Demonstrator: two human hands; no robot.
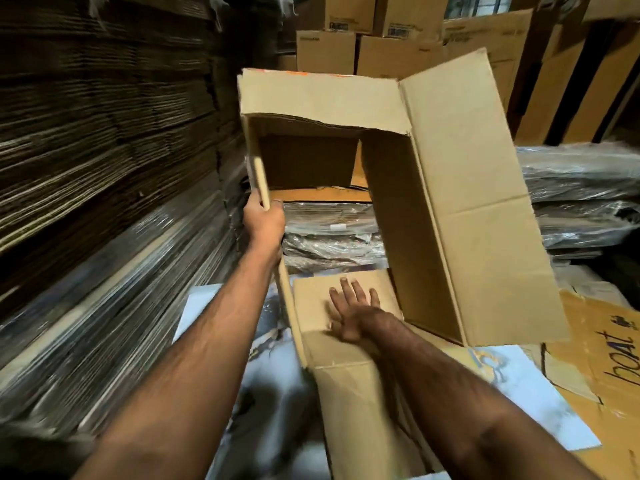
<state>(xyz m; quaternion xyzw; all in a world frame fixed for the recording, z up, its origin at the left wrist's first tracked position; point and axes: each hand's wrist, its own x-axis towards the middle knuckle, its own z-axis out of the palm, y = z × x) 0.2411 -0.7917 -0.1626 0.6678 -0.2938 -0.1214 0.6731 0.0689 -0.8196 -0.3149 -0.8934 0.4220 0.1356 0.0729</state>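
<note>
Cardboard box (pixel 467 202) needs squaring. Left hand (pixel 263 221) clamps its side edge; right hand (pixel 353 313), fingers straight, should press the flap (pixel 311 296) flat.

Tan cardboard box (pixel 460 174); flattened carton (pixel 602 368) orange-brown, black "boat" lettering.

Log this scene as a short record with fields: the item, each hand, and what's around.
item: brown corrugated cardboard box, open, flaps spread
left hand: grips the box's left wall edge
right hand: straight fingers press flat on its near flap
left side: tall stacks of flattened brown cardboard
behind: clear plastic-wrapped bundles; stacked brown cartons
right: flat brown cardboard sheet lettered "boat"
</note>
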